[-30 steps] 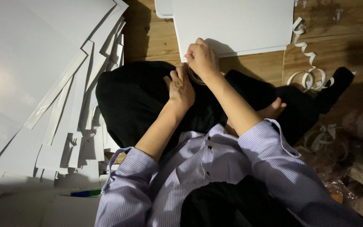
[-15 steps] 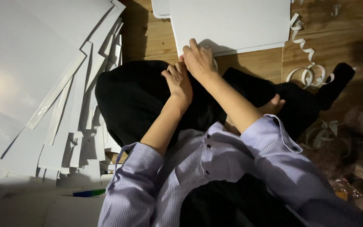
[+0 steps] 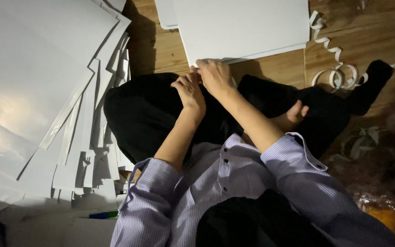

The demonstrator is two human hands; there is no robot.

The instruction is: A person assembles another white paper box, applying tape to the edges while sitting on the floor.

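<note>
A person sits on a wooden floor [image 3: 275, 68] with legs folded, seen from above. Both hands meet at the near edge of a stack of white boards [image 3: 243, 27] that lies in the upper middle of the frame. The right hand [image 3: 215, 75] rests on the lower left corner of that stack, fingers curled over the edge and pinching it. The left hand [image 3: 188, 89] sits just beside it, touching the right hand, fingers bent inward at the same corner; whether it grips anything cannot be told, since the fingertips are hidden.

The stack's near edge runs slightly tilted, rising toward the right, and a second white sheet [image 3: 165, 13] pokes out from under its upper left. A strip of bare floor separates this stack from a large fanned pile of white sheets [image 3: 46, 91] filling the left half of the frame, their edges stepped one over another.

To the right of the stack, curled white paper strips [image 3: 337, 75] lie on the floor near a black-socked foot [image 3: 371, 84]. A bare foot [image 3: 296, 112] shows beside the right forearm. Open floor remains in the upper right corner. A green-and-blue pen [image 3: 104, 213] lies at the lower left.
</note>
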